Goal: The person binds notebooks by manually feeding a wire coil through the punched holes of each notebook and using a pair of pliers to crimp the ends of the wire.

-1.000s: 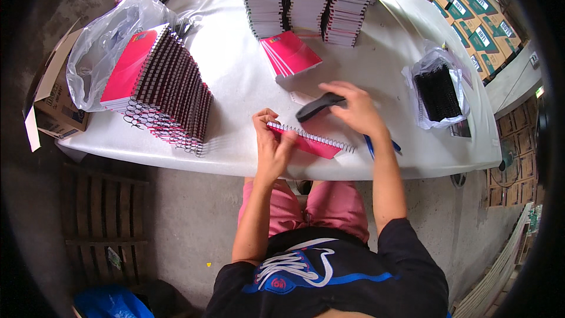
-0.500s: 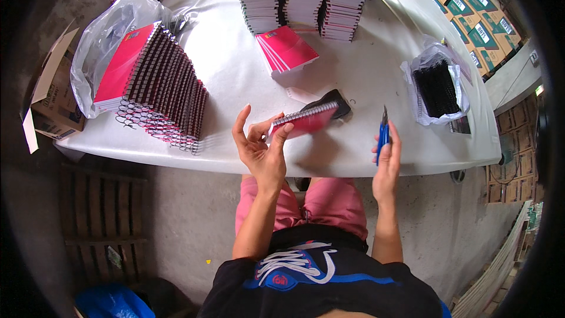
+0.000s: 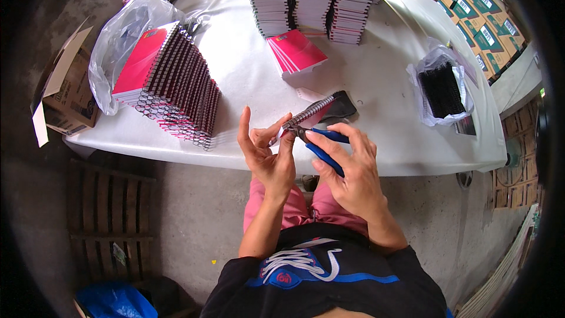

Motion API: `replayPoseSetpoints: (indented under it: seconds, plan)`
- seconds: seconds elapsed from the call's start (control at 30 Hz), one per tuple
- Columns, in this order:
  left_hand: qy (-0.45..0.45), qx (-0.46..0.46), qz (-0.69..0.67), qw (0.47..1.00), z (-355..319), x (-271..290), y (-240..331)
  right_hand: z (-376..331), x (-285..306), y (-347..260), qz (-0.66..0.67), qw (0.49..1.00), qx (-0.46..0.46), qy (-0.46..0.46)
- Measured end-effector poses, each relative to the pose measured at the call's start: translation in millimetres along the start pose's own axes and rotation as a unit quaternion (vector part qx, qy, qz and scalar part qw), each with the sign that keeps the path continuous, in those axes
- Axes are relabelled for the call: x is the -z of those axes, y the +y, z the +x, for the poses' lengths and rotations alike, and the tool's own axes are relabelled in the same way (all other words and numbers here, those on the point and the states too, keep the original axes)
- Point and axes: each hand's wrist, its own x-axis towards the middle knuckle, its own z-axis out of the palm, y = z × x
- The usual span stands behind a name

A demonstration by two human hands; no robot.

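Observation:
My left hand [image 3: 269, 153] pinches the near end of a red spiral notebook [image 3: 309, 119] between thumb and fingers, its index finger raised. The notebook is tilted above the table edge, its wire coil along the upper side. In my right hand [image 3: 352, 168] are blue-handled pliers [image 3: 327, 156], handles spread apart. Their jaws meet the near end of the coil beside my left thumb; whether they grip the wire cannot be made out. A dark cloth-like object [image 3: 341, 106] lies on the table just beyond the notebook.
Left on the white-covered table [image 3: 247, 76] stands a stack of red spiral notebooks [image 3: 176, 85] beside a clear plastic bag [image 3: 112, 41]. Red booklets [image 3: 297, 53] lie before tall notebook stacks [image 3: 312, 0]. A bag of black coils [image 3: 440, 91] sits right; cartons [image 3: 479, 17] are piled beyond.
My right hand has moved left with the pliers, bringing their jaws to the notebook's coil end. The pliers' handles are now spread. My left hand still holds the notebook.

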Motion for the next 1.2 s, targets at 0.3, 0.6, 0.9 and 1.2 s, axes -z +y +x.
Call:
replayPoseSetpoints:
  seconds: [0.3,0.6,0.9,1.2]
  plan:
    - [0.015,0.015,0.016,1.0,-2.6,-3.0,0.2,-3.3,0.3,2.6,0.076,0.997,-0.023,0.013]
    - [0.019,-0.04,0.062,0.997,-6.5,-2.3,-3.3,-3.3,3.2,3.5,0.186,0.978,-0.056,-0.077]
    - [0.057,-0.027,0.029,0.998,-7.3,-11.4,-7.2,-16.3,-3.4,18.0,0.579,0.763,-0.22,-0.182]
    - [0.1,0.152,-0.191,0.965,5.0,7.7,-7.5,-49.3,20.0,120.2,-0.218,0.926,-0.307,-0.015]
